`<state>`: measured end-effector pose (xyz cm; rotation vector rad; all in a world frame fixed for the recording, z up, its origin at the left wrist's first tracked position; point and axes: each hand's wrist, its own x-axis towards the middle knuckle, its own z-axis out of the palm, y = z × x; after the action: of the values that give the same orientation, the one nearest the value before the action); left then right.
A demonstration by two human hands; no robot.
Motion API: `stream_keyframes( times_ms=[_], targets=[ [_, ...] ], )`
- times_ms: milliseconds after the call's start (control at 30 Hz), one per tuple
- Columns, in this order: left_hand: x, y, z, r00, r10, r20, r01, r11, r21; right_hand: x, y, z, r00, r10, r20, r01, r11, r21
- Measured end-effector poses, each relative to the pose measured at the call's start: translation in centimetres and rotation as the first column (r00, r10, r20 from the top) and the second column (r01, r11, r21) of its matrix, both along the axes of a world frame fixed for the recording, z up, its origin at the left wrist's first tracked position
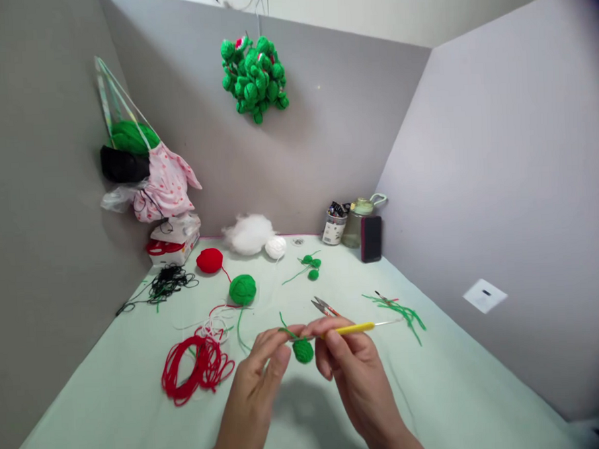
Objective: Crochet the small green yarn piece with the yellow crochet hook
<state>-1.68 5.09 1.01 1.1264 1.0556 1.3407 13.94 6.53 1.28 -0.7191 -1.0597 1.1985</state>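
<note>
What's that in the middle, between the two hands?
In the head view, a small round green yarn piece is between the left hand and the right hand, which holds a yellow-handled hook.

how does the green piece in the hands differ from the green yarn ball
The green piece is held up between the left hand and right hand; the green yarn ball rests on the table. The green piece looks smaller than the green yarn ball, which lies farther away. The green piece looks ridged, the green yarn ball wound in strands. Both are green and roundish.
</note>
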Motion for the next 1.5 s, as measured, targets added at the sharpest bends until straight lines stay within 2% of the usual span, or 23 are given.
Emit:
stream_keyframes(
  times_ms=[67, 100, 200, 300, 400, 500, 600, 767, 867, 1133, 1400, 1500],
  targets=[
    [0.3, -0.6, -0.2, 0.983, -0.06, 0.174, 0.087, 0.985, -0.151, 0.0, -0.2, -0.1, 0.996, -0.035, 0.082, 0.031, 0.998, 0.058],
    [0.4, -0.8, -0.2, 0.968, -0.074, 0.238, 0.12, 0.975, -0.186, 0.0, -0.3, -0.1, 0.992, -0.047, 0.119, 0.037, 0.995, 0.088],
    [0.4, -1.0, 0.0, 0.916, -0.119, 0.383, 0.202, 0.962, -0.185, -0.1, -0.8, -0.1, 0.973, -0.104, 0.208, 0.065, 0.981, 0.183],
    [0.2, -0.9, 0.5, 0.879, -0.15, 0.453, 0.247, 0.956, -0.162, -0.1, -1.4, 0.3, 0.952, -0.148, 0.266, 0.073, 0.959, 0.273],
    [0.1, -0.9, 0.7, 0.876, -0.17, 0.451, 0.26, 0.954, -0.146, 0.0, -1.8, 0.6, 0.944, -0.121, 0.308, 0.016, 0.947, 0.322],
    [0.0, -0.9, 0.6, 0.886, -0.194, 0.42, 0.268, 0.956, -0.123, 0.4, -1.9, 0.4, 0.937, -0.106, 0.332, -0.002, 0.951, 0.308],
    [0.0, -1.0, 0.4, 0.894, -0.222, 0.39, 0.278, 0.956, -0.094, 0.8, -1.8, -0.2, 0.952, -0.108, 0.288, 0.039, 0.971, 0.237],
    [0.1, -1.2, 0.4, 0.903, -0.205, 0.378, 0.262, 0.959, -0.105, 0.8, -1.8, -0.3, 0.996, -0.067, 0.055, 0.065, 0.997, 0.043],
    [0.1, -1.1, 0.3, 0.919, -0.173, 0.355, 0.233, 0.963, -0.135, 0.6, -1.9, -0.1, 0.998, -0.052, 0.03, 0.052, 0.999, 0.001],
    [0.3, -1.4, 0.6, 0.938, -0.09, 0.335, 0.159, 0.97, -0.184, 1.2, -2.4, -0.2, 0.995, -0.005, 0.101, 0.001, 0.999, 0.038],
    [0.4, -1.4, 0.7, 0.941, -0.116, 0.319, 0.181, 0.966, -0.183, 1.2, -2.4, -0.4, 0.997, -0.002, 0.081, 0.001, 1.0, 0.01],
    [0.3, -1.3, 0.5, 0.941, -0.15, 0.302, 0.208, 0.963, -0.17, 1.3, -2.5, -0.4, 0.993, -0.013, 0.117, 0.008, 0.999, 0.041]
  ],
)
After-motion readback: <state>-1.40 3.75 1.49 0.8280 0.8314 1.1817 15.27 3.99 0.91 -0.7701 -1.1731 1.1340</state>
